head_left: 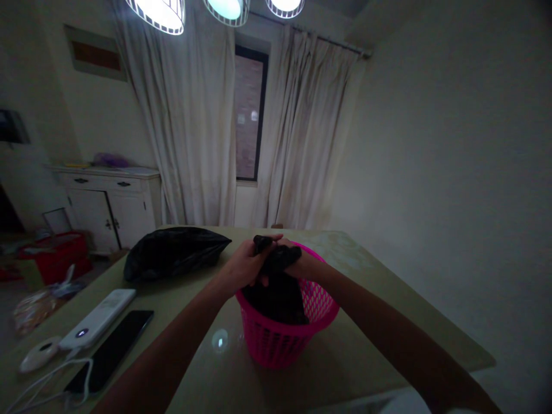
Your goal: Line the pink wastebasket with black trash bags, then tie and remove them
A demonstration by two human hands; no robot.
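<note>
So there's a black plastic bag sitting down inside a pink mesh basket, and its top is bunched up above the rim. Both hands are on that bunched bit: the left hand has its fingers curled tight round the neck of the bag, and the right hand is closed on the gathered plastic just beside it, the two hands pretty much touching. It's dim, so I can't make out whether there's a knot in there.

The basket stands on a pale glossy table, roughly in the middle, with a lamp reflection on the tabletop just to its left. Further left and back lies a second black bag, puffy and flat on the table. Near the left edge there's a white power bank with a dark phone beside it, plus a white cable trailing off.

Behind all that: cream curtains either side of a dark window, and a white cabinet against the left wall.
</note>
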